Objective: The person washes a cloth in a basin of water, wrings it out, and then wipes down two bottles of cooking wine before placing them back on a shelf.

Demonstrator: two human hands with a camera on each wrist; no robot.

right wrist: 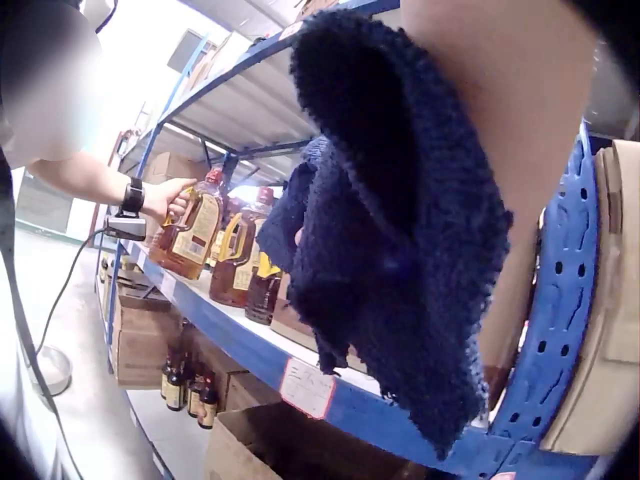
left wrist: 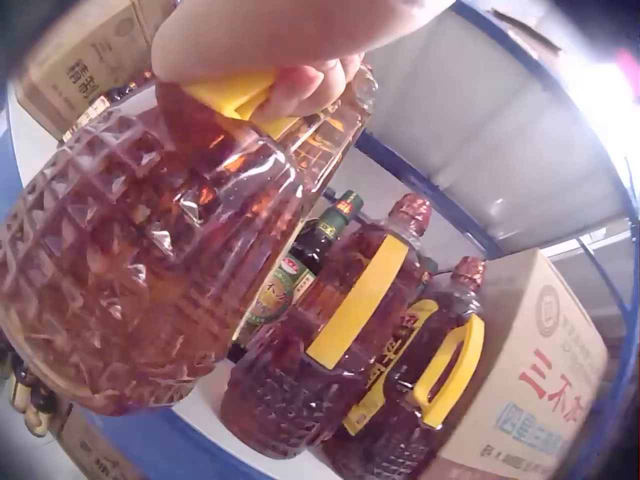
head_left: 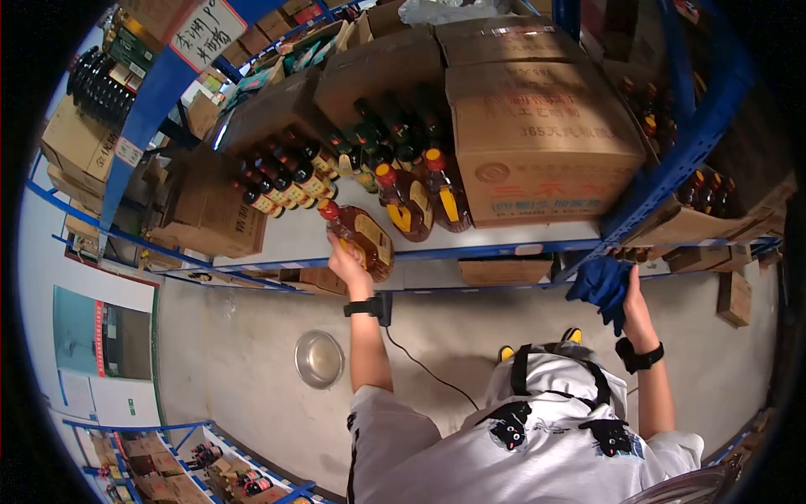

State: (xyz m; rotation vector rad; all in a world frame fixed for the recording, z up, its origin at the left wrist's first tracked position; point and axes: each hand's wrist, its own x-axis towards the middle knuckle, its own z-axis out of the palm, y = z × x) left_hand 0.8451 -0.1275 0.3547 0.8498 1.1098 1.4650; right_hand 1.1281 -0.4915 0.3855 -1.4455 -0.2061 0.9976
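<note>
My left hand (head_left: 351, 265) grips the yellow handle (left wrist: 232, 94) of a large oil jug (left wrist: 150, 265) at the shelf's front edge. Amber liquid shows through its faceted clear wall, and its cap is red. Two similar jugs, one (head_left: 409, 210) with an orange-yellow cap and another (head_left: 451, 204) beside it, stand to its right on the shelf (head_left: 285, 244). In my right hand (head_left: 640, 317) is a crumpled dark blue cloth (right wrist: 400, 230), held out in front of the shelf near the blue post; the cloth covers most of those fingers in the right wrist view.
Rows of small dark bottles (head_left: 290, 181) stand behind the jugs. A big cardboard box (head_left: 541, 147) flanks them on the right, another carton (head_left: 206, 202) on the left. Blue post (head_left: 642, 189) rises at the right. On the floor are a metal basin (head_left: 319, 359) and a black cable (head_left: 428, 367).
</note>
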